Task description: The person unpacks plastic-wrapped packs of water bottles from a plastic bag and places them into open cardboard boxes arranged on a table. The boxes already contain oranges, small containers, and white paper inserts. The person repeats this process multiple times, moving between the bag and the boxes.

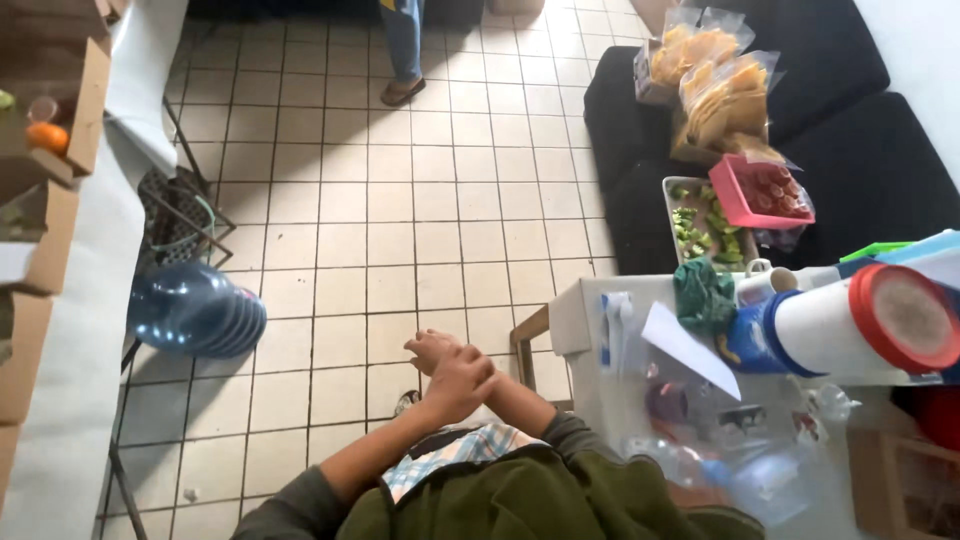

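Green sleeves (560, 500) cut off; left hand (462, 383) covers right hand (430, 347).

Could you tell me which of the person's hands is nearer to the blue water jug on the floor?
Left, narrowly. The left hand lies across the right hand; both are clasped together well right of the blue water jug.
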